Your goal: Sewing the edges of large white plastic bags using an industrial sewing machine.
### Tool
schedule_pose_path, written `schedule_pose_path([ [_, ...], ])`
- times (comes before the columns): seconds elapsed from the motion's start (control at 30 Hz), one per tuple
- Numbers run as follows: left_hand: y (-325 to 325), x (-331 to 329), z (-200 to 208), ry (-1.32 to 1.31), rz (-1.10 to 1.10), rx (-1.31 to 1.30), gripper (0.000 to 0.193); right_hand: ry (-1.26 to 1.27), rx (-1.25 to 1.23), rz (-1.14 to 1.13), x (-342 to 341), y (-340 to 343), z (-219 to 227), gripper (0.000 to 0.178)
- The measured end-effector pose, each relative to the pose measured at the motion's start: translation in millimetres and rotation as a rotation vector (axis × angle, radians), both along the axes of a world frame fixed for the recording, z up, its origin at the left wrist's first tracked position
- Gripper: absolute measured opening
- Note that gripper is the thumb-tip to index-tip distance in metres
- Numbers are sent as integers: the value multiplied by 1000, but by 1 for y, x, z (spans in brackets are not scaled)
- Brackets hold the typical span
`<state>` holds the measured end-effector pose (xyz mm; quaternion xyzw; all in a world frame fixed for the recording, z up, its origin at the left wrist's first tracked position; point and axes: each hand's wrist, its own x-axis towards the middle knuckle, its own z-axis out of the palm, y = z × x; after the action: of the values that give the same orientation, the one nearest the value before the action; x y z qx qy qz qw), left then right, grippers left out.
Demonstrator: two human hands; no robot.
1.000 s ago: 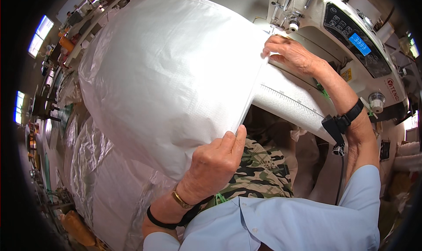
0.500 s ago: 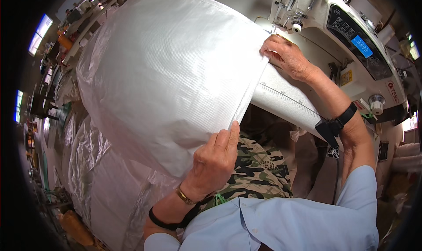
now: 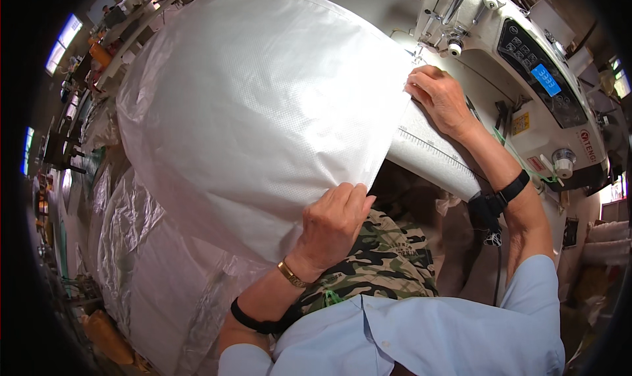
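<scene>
A large white woven plastic sack lies spread across the sewing machine table, its right edge running between my two hands. My left hand pinches that edge at its lower end, and small creases fan out from the fingers. Farther up, my right hand has thumb and fingers closed on the same edge, just below the needle area. The white sewing machine stands at the upper right, with its presser foot area close to the sack's upper right corner. Its needle tip is too small to make out.
Thin see-through plastic film hangs in folds on the left, beneath the sack. A ruler scale marks the white table edge by my right forearm. A black cable drops from the right wristband. Cluttered shelves stand at the far left.
My left hand has shifted slightly right, and its stretched forefinger has curled into a pinch on the edge. My right hand and the sack's edge sit a little farther right and lower.
</scene>
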<state>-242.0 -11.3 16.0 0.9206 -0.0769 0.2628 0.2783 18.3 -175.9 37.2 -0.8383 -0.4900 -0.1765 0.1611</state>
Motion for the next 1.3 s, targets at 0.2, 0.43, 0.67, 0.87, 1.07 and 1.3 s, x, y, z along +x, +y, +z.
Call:
schedule_pose_path([
  [0.2,2,6,-6,-34,39,-124,7,127,31,51,-3,-9,2,16],
  [0.43,4,7,7,24,45,-380,4,-5,-16,133,8,-3,2,13],
  [0.67,13,3,34,75,99,99,6,80,-154,182,16,-1,12,10],
  [0.87,9,-4,33,-3,61,69,30,85,-194,187,22,-4,13,11],
  [1.07,8,-5,34,41,13,10,52,18,-204,144,15,-2,12,11],
  [1.3,11,-6,36,75,-33,23,55,11,-111,476,-31,12,9,13],
])
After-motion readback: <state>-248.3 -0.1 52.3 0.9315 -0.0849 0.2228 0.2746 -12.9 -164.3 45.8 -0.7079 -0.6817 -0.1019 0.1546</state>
